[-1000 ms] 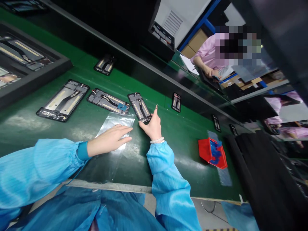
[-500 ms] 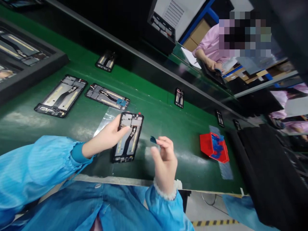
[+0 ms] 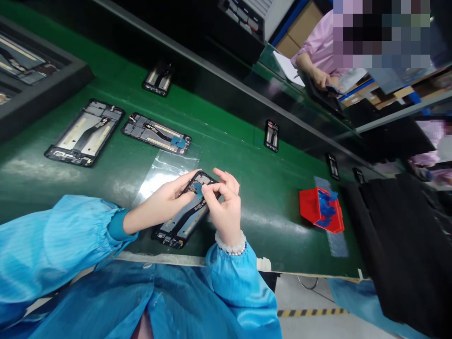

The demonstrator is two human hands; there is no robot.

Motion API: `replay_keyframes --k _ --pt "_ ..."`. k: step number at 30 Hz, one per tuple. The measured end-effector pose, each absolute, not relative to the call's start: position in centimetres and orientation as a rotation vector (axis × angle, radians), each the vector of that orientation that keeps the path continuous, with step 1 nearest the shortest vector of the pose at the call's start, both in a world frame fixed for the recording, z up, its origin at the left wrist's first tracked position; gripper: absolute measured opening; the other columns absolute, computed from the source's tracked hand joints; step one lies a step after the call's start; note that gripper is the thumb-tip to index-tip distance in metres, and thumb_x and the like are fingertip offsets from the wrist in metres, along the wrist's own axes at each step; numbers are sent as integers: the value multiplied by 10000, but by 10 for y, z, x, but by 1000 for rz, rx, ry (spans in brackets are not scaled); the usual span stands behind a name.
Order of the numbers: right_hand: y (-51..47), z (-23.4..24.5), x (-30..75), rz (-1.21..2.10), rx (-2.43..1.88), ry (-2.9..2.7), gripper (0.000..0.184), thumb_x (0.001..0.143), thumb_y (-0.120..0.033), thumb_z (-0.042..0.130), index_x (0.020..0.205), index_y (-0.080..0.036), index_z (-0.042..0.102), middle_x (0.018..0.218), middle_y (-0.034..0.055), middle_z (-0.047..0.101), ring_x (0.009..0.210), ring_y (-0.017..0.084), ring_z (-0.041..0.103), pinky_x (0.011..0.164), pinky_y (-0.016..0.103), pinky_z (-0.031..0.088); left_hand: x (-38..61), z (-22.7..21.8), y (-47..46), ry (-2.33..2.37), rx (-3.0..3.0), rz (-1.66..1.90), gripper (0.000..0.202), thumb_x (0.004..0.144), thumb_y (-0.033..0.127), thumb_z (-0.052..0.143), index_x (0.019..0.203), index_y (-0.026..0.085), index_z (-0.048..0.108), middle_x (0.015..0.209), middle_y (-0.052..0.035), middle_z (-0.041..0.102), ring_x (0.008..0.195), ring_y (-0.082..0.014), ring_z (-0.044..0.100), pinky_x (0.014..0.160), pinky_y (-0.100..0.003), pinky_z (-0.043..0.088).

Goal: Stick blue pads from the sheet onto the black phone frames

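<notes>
My left hand [image 3: 167,200] grips an opened phone body [image 3: 187,219] by its upper left side, over the green bench near its front edge. The phone lies tilted, its inner parts and black ribbon cable facing up. At its upper end sits a small blue film piece [image 3: 197,189], pinched at its right side between the thumb and forefinger of my right hand [image 3: 225,202]. The other right fingers are raised. Behind, another phone body [image 3: 155,133] with a blue piece stuck on it lies sideways, and a further phone body [image 3: 84,133] lies to the left.
A red bin [image 3: 310,206] of blue pieces stands at right on a clear strip. A clear plastic sheet [image 3: 165,165] lies behind my hands. At far left is a black tray [image 3: 67,87] of phone bodies. A person in pink [image 3: 319,40] works across the bench.
My right hand has moved left with the blue film piece, bringing it from the air onto the phone's upper end. The phone has turned clockwise, and the view has shifted slightly.
</notes>
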State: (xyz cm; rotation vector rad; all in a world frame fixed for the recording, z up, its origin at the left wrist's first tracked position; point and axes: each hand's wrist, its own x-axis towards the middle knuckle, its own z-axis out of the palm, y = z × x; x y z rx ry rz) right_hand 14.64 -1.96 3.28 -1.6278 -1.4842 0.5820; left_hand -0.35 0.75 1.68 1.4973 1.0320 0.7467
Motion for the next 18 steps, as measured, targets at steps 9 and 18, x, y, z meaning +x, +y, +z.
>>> replay_keyframes --k 9,18 --pt "-17 35 145 585 -1628 -1501 189 763 -238 637 579 -210 606 1025 55 642 1112 213 482 981 427 362 -4 18 7 1057 1559 736 555 840 284 486 1378 153 447 1365 -55 534 1231 -249 514 1035 -327 415" --pt "-16 36 146 625 -1615 -1475 180 757 -228 641 580 -210 610 918 42 624 1029 200 502 929 401 390 -6 17 6 1084 1593 693 572 850 307 478 1398 156 416 1315 -56 580 1199 -254 542 972 -349 473"
